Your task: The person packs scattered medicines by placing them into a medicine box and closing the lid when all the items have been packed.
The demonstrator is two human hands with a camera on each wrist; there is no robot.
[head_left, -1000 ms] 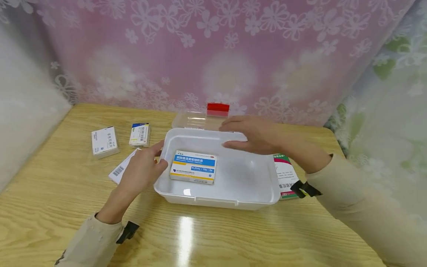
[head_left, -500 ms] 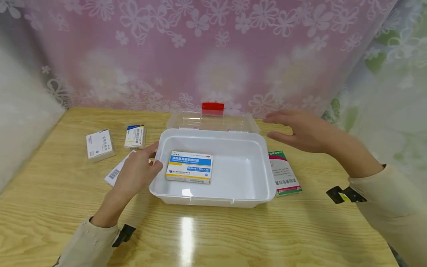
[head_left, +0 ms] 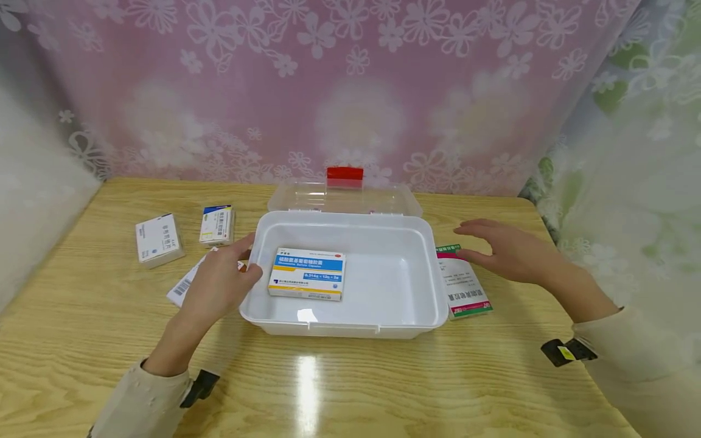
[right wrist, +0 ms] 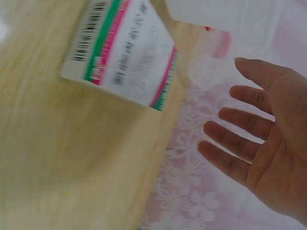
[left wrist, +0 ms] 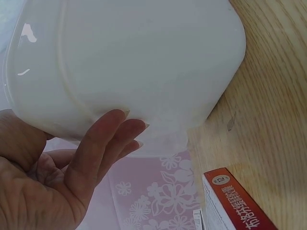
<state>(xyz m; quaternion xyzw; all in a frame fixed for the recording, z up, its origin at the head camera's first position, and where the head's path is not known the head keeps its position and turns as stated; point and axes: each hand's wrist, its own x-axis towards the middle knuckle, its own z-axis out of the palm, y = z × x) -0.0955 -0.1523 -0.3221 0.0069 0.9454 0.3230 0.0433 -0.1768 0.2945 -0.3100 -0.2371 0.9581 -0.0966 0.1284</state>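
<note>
A white plastic storage box (head_left: pixel 383 328) stands in the middle of the table with its clear lid (head_left: pixel 301 196) swung back. Inside, on the left, lies a blue, white and yellow medicine box (head_left: pixel 306 286). My left hand (head_left: pixel 219 283) holds the storage box's left rim, thumb at the rim and fingers against the outer wall (left wrist: pixel 144 72). My right hand (head_left: pixel 509 252) hovers with spread fingers over the far end of a white medicine box with green and pink bands (head_left: pixel 462 283), right of the storage box. The right wrist view shows the palm (right wrist: pixel 283 153) holding nothing.
Left of the storage box are a white medicine box (head_left: pixel 157 239), a small blue-topped medicine box (head_left: pixel 216 226) and a third box (head_left: pixel 181 289), partly behind my left hand; its red side (left wrist: pixel 235 199) shows in the left wrist view. A floral curtain (head_left: pixel 350 109) hangs behind.
My right hand has moved from above the storage box and lid out to the right, then lower over the green and pink medicine box. The left hand stays at the rim.
</note>
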